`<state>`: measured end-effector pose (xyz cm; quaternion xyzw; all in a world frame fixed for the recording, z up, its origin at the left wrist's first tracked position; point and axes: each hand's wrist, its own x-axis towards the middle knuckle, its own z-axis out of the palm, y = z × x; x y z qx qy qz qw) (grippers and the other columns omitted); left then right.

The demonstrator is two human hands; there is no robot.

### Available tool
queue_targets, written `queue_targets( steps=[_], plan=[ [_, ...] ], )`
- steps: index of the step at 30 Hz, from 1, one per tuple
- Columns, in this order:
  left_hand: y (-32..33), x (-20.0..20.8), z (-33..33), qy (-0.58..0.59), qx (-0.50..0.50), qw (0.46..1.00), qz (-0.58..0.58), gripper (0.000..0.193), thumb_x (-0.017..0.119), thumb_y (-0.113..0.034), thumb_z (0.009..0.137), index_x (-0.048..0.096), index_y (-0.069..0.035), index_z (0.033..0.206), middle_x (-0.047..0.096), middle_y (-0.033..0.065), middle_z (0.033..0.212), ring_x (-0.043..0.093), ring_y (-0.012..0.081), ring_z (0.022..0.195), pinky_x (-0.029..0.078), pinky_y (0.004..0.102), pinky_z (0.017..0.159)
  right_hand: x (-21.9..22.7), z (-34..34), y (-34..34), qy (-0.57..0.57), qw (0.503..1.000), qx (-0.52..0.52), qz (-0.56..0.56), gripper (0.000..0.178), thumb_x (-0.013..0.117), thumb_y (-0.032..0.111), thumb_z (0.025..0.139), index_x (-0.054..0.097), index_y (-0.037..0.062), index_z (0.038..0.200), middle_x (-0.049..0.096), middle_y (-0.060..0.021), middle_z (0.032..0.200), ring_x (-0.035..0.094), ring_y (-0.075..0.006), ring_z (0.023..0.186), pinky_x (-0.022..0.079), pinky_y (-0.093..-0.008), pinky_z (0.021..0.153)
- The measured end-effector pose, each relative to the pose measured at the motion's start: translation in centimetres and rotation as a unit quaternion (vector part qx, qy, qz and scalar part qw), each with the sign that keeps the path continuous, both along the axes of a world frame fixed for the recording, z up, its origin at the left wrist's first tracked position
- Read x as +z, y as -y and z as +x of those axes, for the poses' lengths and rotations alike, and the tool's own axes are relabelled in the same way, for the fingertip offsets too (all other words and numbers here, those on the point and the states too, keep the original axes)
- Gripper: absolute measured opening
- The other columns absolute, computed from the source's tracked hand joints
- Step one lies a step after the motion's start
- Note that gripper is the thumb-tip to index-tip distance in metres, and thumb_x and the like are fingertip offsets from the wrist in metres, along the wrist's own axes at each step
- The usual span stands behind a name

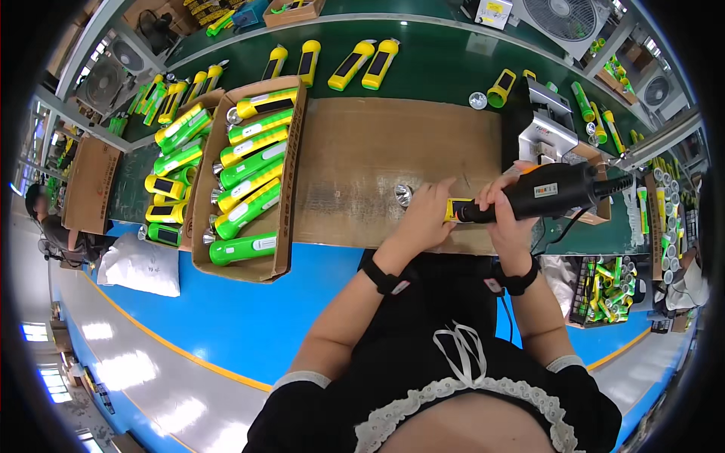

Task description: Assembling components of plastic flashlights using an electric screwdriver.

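My left hand [424,217] is closed around a flashlight, most of which it hides; a yellow end [454,209] and a dark panel show past the fingers. A clear round reflector [404,195] sits at the hand's left side; whether it is joined to the flashlight I cannot tell. In my right hand [504,219] is a black electric screwdriver [550,192], lying almost level. Its tip points left and meets the yellow end of the flashlight. Both hands are over the brown cardboard sheet [355,151].
Left stands a carton [291,226] of green and yellow flashlights [245,248], beside another filled carton [185,234]. More flashlights [351,66] lie along the green table's far side. A grey metal device [547,128] stands at right, near the screwdriver's cord. Far left, a person [57,223] sits.
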<state>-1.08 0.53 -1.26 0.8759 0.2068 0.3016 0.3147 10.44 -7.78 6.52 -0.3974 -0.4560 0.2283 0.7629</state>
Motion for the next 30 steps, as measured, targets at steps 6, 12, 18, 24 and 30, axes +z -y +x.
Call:
queue_targets(
  steps=[6,12,18,24,30],
  plan=[
    [0.7,0.3,0.0,0.006,-0.002,1.0,-0.011,0.075,0.075,-0.009,0.062,0.038,0.001,0.126,0.056,0.0155,0.1,0.05,0.0349,0.097,0.04,0.0426,0.086,0.3,0.0,0.3,-0.004,0.999,0.015,0.032,0.048,0.05,-0.01,0.082,0.03,0.0023,0.124,0.05,-0.0073,0.075,0.054,-0.0143,0.064,0.048,-0.0303,0.065],
    [0.6,0.2,0.0,0.011,0.004,1.0,-0.005,0.076,0.076,-0.008,0.062,0.037,0.001,0.126,0.056,0.0153,0.099,0.05,0.0349,0.096,0.04,0.0426,0.086,-0.3,-0.1,0.4,0.011,1.0,0.026,0.005,0.048,0.049,-0.011,0.082,0.03,0.003,0.123,0.05,-0.0079,0.076,0.054,-0.0151,0.065,0.048,-0.0309,0.067],
    [0.6,0.1,-0.1,0.013,-0.005,1.0,-0.009,0.077,0.076,-0.006,0.06,0.037,0.001,0.127,0.055,0.0156,0.1,0.049,0.0353,0.097,0.04,0.0428,0.086,-0.5,-1.1,0.0,0.053,0.997,0.026,-0.042,0.044,0.048,-0.01,0.082,0.031,0.0046,0.12,0.05,-0.0076,0.076,0.053,-0.015,0.064,0.047,-0.0299,0.066],
    [0.1,-0.6,-0.1,0.002,-0.011,1.0,0.017,0.076,0.072,-0.002,0.06,0.037,0.0,0.127,0.049,0.0179,0.117,0.047,0.0378,0.101,0.04,0.0435,0.087,-0.8,-1.4,-0.9,0.08,0.996,0.011,-0.047,0.045,0.047,-0.011,0.081,0.032,0.0056,0.12,0.05,-0.0072,0.075,0.053,-0.0146,0.063,0.046,-0.0286,0.064],
    [0.5,-0.2,0.6,-0.002,-0.025,0.998,0.05,0.077,0.07,-0.001,0.059,0.036,0.001,0.129,0.053,0.0192,0.112,0.049,0.0373,0.1,0.04,0.0443,0.088,0.4,-0.2,0.0,0.087,0.993,-0.033,-0.078,0.047,0.049,-0.009,0.08,0.032,0.0055,0.121,0.05,-0.007,0.077,0.053,-0.0148,0.064,0.046,-0.0294,0.064]
  ],
)
